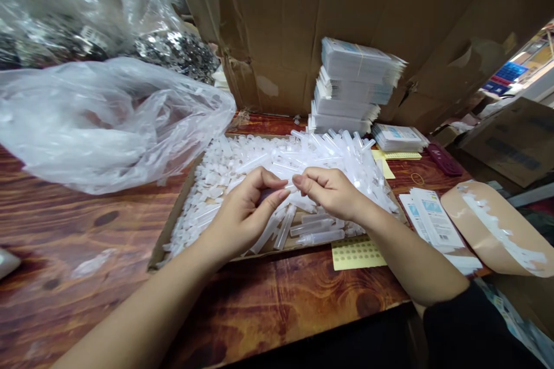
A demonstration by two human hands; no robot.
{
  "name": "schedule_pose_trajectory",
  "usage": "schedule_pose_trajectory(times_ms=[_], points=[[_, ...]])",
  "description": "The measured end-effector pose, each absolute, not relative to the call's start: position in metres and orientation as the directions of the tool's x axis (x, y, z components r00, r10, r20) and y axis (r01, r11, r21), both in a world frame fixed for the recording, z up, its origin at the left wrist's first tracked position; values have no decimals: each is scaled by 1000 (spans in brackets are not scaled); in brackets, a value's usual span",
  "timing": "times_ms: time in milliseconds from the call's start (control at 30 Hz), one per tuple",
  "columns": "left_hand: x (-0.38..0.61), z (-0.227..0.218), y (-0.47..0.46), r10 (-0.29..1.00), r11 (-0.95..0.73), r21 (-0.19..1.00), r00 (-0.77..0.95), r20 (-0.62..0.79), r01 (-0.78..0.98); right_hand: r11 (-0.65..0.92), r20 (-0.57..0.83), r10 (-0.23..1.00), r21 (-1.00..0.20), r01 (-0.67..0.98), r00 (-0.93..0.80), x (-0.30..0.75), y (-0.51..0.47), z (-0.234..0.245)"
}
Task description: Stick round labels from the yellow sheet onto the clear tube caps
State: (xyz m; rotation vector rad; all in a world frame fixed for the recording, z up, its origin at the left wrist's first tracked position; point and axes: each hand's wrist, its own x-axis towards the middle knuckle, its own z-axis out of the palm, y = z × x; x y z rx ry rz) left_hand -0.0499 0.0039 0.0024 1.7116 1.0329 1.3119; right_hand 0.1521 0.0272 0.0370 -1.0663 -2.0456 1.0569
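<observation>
Near the middle of the frame, the left hand (244, 216) pinches a small clear piece (290, 185) between thumb and forefinger, clamped at the tips. The right hand (332, 190) meets it from the right, thumb and finger together at the piece's other end; whether they clamp it too I cannot tell, as it is tiny and partly hidden. The piece is held above a shallow cardboard tray (161, 247). Clear tubes (321, 237) lie in the tray's middle and right, several crossing one another, while small white parts (188, 225) fill its left. At upper left, a plastic bag (108, 127) lies on the wooden table (99, 277). Beyond the tray, at upper centre right, stands a stack of cards (357, 63), in front of a large box (268, 17). A yellow sheet (357, 256) lies partly under the tray's near right edge. Loose cards (435, 222) lie at right, beside a tan tub (461, 204).
</observation>
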Motion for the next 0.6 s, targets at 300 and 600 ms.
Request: schedule_pose_trajectory(times_ms=[300, 600], points=[[-49, 3, -2, 679, -724, 503, 364, 637, 471, -39, -125, 819, -986, 163, -561, 150, 29, 33], [-83, 10, 19, 697, -621, 418, 224, 681, 663, 391, 284, 918, -765, 512, -277, 160, 39, 44]])
